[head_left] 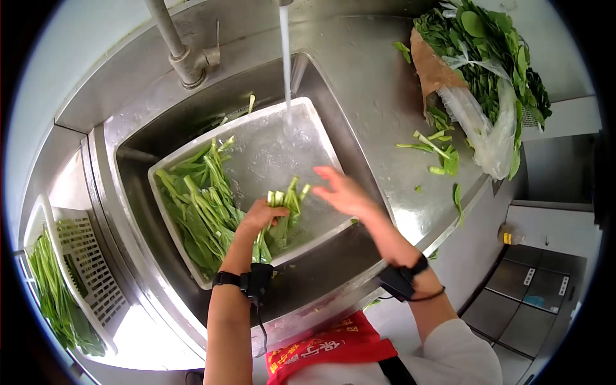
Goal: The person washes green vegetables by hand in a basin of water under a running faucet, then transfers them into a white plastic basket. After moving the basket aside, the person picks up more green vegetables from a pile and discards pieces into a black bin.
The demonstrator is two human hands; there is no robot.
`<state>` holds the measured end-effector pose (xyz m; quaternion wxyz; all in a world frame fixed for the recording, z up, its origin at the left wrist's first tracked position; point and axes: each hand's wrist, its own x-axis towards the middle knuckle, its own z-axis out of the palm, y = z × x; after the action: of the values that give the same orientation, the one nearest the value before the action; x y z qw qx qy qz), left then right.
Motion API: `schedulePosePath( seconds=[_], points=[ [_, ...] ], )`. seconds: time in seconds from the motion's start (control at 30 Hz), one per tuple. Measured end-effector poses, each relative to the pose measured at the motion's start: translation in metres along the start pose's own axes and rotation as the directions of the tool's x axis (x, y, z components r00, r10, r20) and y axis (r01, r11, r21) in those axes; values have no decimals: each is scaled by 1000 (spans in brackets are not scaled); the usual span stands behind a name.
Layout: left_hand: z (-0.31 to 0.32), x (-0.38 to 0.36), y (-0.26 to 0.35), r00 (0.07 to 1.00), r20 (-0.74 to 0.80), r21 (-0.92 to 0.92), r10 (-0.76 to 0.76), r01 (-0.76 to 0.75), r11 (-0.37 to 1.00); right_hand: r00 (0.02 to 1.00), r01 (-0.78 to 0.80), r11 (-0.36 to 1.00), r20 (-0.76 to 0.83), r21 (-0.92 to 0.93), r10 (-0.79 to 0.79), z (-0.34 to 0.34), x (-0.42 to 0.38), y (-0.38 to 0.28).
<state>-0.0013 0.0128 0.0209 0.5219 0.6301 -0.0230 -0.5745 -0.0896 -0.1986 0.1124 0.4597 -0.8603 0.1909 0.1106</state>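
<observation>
My left hand (260,217) is closed around a small bunch of leafy green vegetables (293,204), stems pointing up and leaves hanging toward the water. To its right, my right hand (343,192) is raised with fingers apart, holding nothing, a little away from the stems. Both hands are over a white tub (326,136) filled with water, which sits in a metal sink (343,125). More leafy greens (199,202) lie in the tub's left part. A stream of water (285,58) falls into the tub's far side.
At the left stands a white slotted basket (90,269) with long-stemmed greens (51,289). A plastic bag (484,128) of leafy greens and loose leaves (449,160) lie on the right counter. A metal pipe (168,32) rises behind the sink.
</observation>
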Motion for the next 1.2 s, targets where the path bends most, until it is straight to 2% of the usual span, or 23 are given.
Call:
schedulePosePath(
  seconds=[0.03, 0.07, 0.1, 0.17, 0.2, 0.23, 0.27, 0.37, 0.47, 0.5, 0.53, 0.6, 0.63, 0.67, 0.73, 0.77, 0.83, 0.87, 1.0, 1.03, 1.13, 1.17, 1.2],
  points=[
    [-2, -4, 5, 1000, -21, -76, 2, -4, 997, 998, 38, 999, -61, 38, -36, 37, 13, 21],
    [-4, -5, 9, 999, -43, -81, -3, 0, 997, 999, -34, 946, -30, 324, 46, 69, 27, 32],
    [-5, -7, 10, 998, -68, -89, -12, 6, 996, 993, -111, 808, 31, 579, 114, 94, 39, 40],
    [-12, -8, 7, 995, -87, -58, -55, 50, 997, 995, -81, 839, -5, 538, 100, 125, 63, 55],
    [-15, -11, 9, 989, -148, -79, -15, 3, 997, 995, -71, 854, -19, 515, 94, 130, 69, 50],
    [-17, -16, 11, 978, -207, -98, 26, -47, 994, 979, -187, 972, -50, 143, 196, 131, 71, 47],
    [-17, -18, 12, 962, -265, -113, 67, -100, 989, 983, -177, 944, 9, 280, 182, 133, 73, 43],
    [-18, -12, 12, 937, -331, -134, 112, -164, 977, 983, -179, 736, 150, 652, 107, 131, 76, 24],
    [-21, -13, 10, 940, -321, -147, 111, -166, 975, 972, -230, 342, 233, 911, 33, 107, 64, -11],
    [-25, -16, 10, 954, -287, -170, 83, -136, 976, 962, -242, 604, 269, 759, 47, 112, 68, 12],
    [-28, -18, 9, 966, -252, -192, 53, -104, 976, 949, -267, 685, 307, 678, 66, 109, 71, 15],
    [-31, -16, -1, 956, -288, -240, 47, -120, 963, 922, -302, 814, 370, 496, 116, 108, 77, 22],
    [-31, -14, -5, 952, -304, -262, 42, -126, 957, 976, -36, 926, 212, 375, -48, 118, 84, 36],
    [-32, -12, -10, 947, -319, -284, 36, -132, 950, 983, -137, 814, 177, 565, 42, 124, 86, 53],
    [-35, -21, -4, 949, -311, -322, 43, -148, 935, 958, -260, 445, 171, 857, 232, 116, 81, 39],
    [-36, -25, -2, 951, -308, -356, 38, -152, 922, 970, -204, 415, 125, 887, 210, 108, 77, 33],
    [-39, -24, -6, 960, -279, -424, 32, -153, 893, 983, -176, 825, 146, 537, 115, 106, 67, 41],
    [-37, -23, -7, 961, -276, -405, 31, -145, 903, 983, -122, 947, 170, 296, 73, 104, 64, 44],
    [-35, -23, -6, 966, -251, -350, 60, -148, 925, 987, -88, 977, -116, 194, 112, 125, 77, 77],
    [-35, -27, -3, 971, -236, -358, 45, -130, 924, 954, -228, 832, -56, 505, 296, 107, 74, 40],
    [-35, -28, 0, 976, -219, -406, -1, -91, 909, 959, -249, 567, 117, 785, 259, 87, 82, 18],
    [-35, -26, -1, 975, -223, -417, -8, -88, 905, 957, -284, 554, 197, 783, 212, 89, 86, 14],
    [-33, -24, 1, 974, -227, -429, -15, -87, 899, 986, -144, 689, 161, 711, 40, 88, 72, -5]
  ],
)
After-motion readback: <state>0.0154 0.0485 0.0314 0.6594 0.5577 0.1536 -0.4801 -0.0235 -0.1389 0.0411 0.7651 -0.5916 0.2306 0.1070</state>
